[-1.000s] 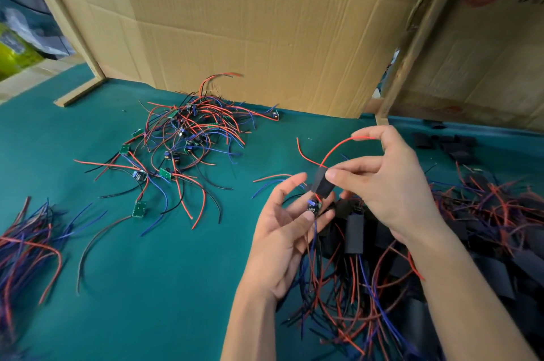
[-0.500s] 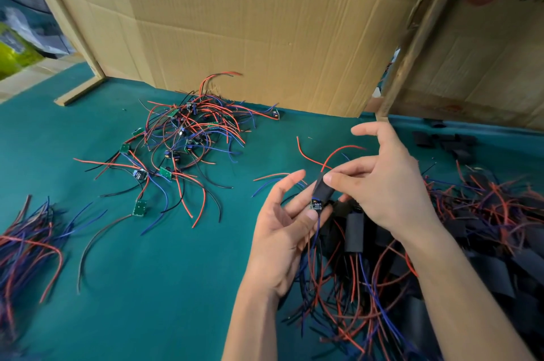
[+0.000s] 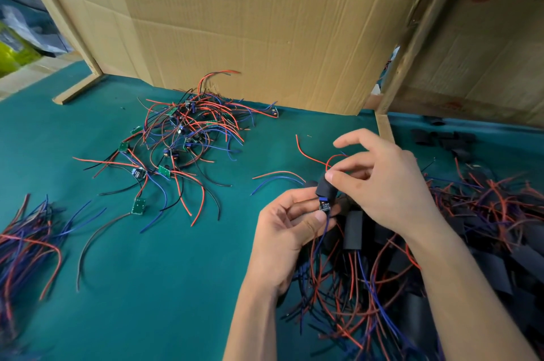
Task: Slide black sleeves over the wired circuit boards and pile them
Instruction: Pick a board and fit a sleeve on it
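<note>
My left hand (image 3: 287, 231) pinches a small wired circuit board (image 3: 324, 206) between thumb and fingers, its blue wire hanging down. My right hand (image 3: 382, 187) pinches a black sleeve (image 3: 325, 187) that sits over the board's upper end; the board's lower end still shows below the sleeve. Red wires (image 3: 312, 156) come out past the sleeve's top. Under both hands lies a pile of sleeved boards (image 3: 353, 231) with red and blue wires. A heap of bare green boards with wires (image 3: 182, 137) lies to the back left on the green table (image 3: 176, 272).
Loose black sleeves (image 3: 444, 138) lie at the back right. A bundle of red and blue wires (image 3: 26, 237) lies at the left edge. Cardboard walls (image 3: 250, 22) and a wooden post (image 3: 385, 125) close off the back.
My right hand has come down toward my left hand, drawing the black sleeve further over the board. The red wire it held raised now sticks out beyond the sleeve.
</note>
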`<action>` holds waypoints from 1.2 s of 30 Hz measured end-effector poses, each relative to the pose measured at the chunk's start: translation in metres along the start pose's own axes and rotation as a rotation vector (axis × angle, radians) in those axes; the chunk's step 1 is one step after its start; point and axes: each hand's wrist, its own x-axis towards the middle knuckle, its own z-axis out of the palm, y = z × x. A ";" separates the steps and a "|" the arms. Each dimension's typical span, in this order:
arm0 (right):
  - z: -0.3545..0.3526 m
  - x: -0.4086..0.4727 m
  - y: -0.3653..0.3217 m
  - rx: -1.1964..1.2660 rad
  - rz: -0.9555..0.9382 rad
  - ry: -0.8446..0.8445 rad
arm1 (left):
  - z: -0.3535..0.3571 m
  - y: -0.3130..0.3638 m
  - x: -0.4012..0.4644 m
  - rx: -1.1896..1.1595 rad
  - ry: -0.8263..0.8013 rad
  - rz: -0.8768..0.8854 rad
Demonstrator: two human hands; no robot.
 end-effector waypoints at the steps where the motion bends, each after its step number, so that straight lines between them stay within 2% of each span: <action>1: 0.000 0.000 0.000 0.003 -0.002 -0.004 | 0.000 0.000 0.000 0.000 -0.002 -0.001; 6: 0.000 0.000 0.002 0.100 0.063 -0.070 | 0.000 0.001 0.000 -0.042 0.034 0.006; 12: -0.004 0.001 0.002 0.243 0.098 -0.064 | -0.001 0.003 0.000 -0.058 0.051 0.019; 21: -0.012 0.000 0.002 0.230 0.049 -0.111 | -0.003 -0.002 0.002 0.035 0.064 0.031; 28: -0.020 -0.001 0.002 0.245 0.057 -0.336 | -0.003 -0.001 0.001 0.080 0.051 0.025; 36: -0.016 -0.001 0.004 0.252 0.039 -0.440 | -0.003 0.000 0.001 0.104 0.112 0.058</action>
